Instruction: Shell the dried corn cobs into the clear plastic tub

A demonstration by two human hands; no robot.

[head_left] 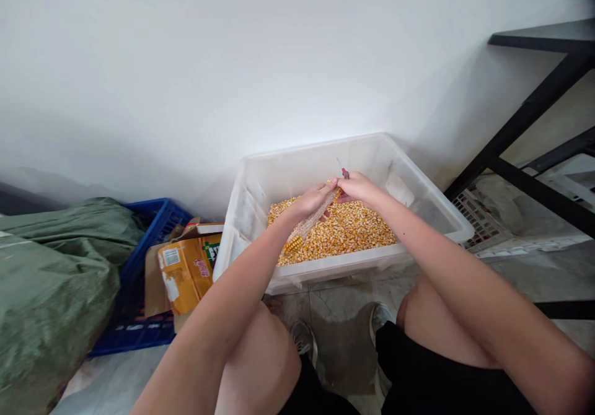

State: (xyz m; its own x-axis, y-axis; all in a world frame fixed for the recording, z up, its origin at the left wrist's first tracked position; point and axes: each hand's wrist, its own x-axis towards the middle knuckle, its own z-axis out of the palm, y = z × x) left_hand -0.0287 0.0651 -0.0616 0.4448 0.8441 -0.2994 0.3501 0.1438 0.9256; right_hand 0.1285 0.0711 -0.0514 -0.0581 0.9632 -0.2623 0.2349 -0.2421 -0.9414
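Note:
A mostly stripped corn cob [316, 218] slants over the heap of loose corn kernels [356, 226]. Yellow kernels still sit at its lower end and near its top. My left hand [316, 198] is closed around the middle of the cob. My right hand [360, 189] is at the cob's upper end, fingers closed, touching the left fingertips. From its top sticks out a thin red-handled tool [344, 173] with a narrow metal shaft, perhaps a screwdriver; most of its handle is hidden in the hand. Both hands are above a translucent plastic bin [316, 148] holding the kernels.
Left of the bin lie a torn orange cardboard box [186, 275], a blue crate [134, 340] and a green sack [60, 266]. A black metal frame [525, 105] rises on the right, near a white basket [478, 217]. The white wall [279, 62] stands behind the bin.

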